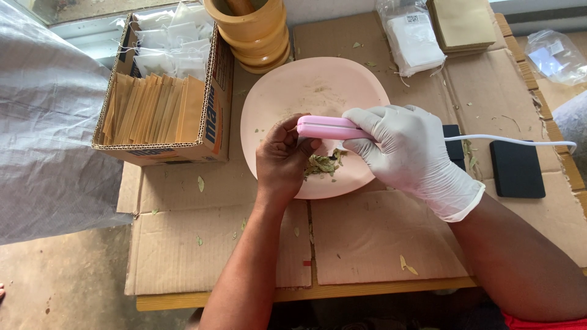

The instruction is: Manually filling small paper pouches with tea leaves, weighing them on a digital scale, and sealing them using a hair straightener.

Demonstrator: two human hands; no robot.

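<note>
Reaching in from the lower right, the right hand, in a white disposable glove, is wrapped around the rear part of a slim pink plastic handheld sealer, fingers curled over its top and thumb underneath, so the grip is closed firmly on the tool. A white cord runs from the back of that hand toward the right edge. The bare left hand comes up from the bottom, wrist bent slightly, its fingertips pinched at the sealer's front end; what it pinches there is hidden by the fingers, so I cannot tell. Both hands hover over the near part of a round pale pink plate, just above a small heap of dried green leaves lying on it. The plate rests on flattened brown cardboard covering the table. To the left stands an open cardboard box filled with upright brown paper envelopes and small white sachets. Behind the plate is a wooden mortar.
</note>
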